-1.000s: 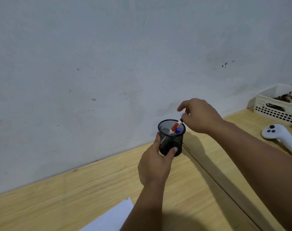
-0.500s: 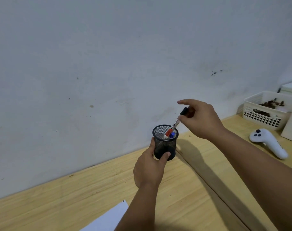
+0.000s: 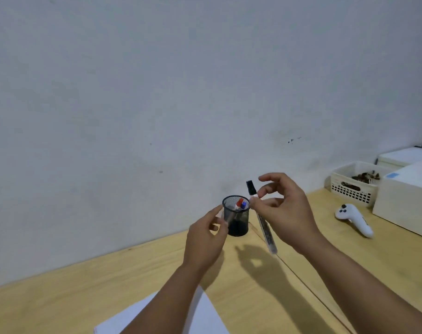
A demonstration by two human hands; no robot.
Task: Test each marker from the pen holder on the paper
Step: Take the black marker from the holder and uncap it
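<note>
Two markers, a red-capped one (image 3: 239, 202) and a blue-capped one (image 3: 244, 204), are standing inside the black mesh pen holder (image 3: 236, 216), which is sitting on the wooden table (image 3: 60, 292) against the white wall (image 3: 157, 92), just past the fingertips of my left hand (image 3: 206, 238). I am keeping that left hand loosely curled beside the holder, fingers partly spread; the thumb is at the rim and the fingers overlap the mesh side, but I cannot tell whether they are actually pressing on it. I am pinching a third marker (image 3: 261, 219), the black-capped one, between the thumb and fingers of my right hand (image 3: 285, 213), with the other fingers fanned out and relaxed. It is hanging almost upright in the air, cap up above my thumb and the clear barrel slanting down below my palm, clear of the table and just to the right of the holder. Near my left forearm, towards my body, a corner of the white paper (image 3: 205, 314) is lying flat on the wood. Well off to the right of my right hand a white controller (image 3: 354, 219) is lying on the table, and beyond it a white perforated basket (image 3: 352, 186) is sitting next to white boxes (image 3: 407, 196).
</note>
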